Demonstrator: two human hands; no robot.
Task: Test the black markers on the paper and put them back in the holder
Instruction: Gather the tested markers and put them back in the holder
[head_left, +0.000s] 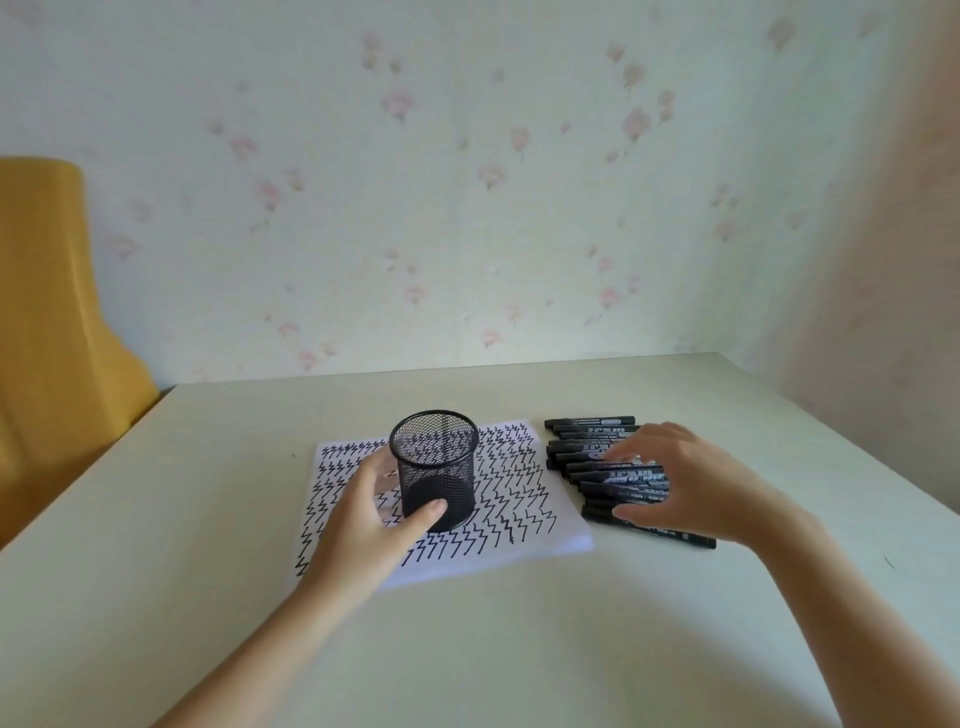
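My left hand (363, 512) reaches forward from the lower left and curls around the black mesh holder (435, 467), my thumb pressed on its near lower wall and my fingers wrapped behind its far left side, so I am gripping it. The holder stands upright on the paper (524, 499); through its open rim and mesh I see only the zigzag marks behind it and a dark base, no markers inside. The paper lies flat under my left hand, covered in rows of black zigzag strokes, and extends away to both sides of my grip. My right hand (691, 483) comes in from the lower right, palm down, fingers spread and nearly straight, thumb nearest me; its fingertips rest on the row of black markers (592, 434). These markers, all capped, lie side by side on the pale table (519, 649), just beside the paper's right edge; some lie under my right fingers, others beyond them. Nothing is pinched in that hand. A yellow chair (52, 322) stands far off to the left of my left arm, against floral wallpaper (467, 182).
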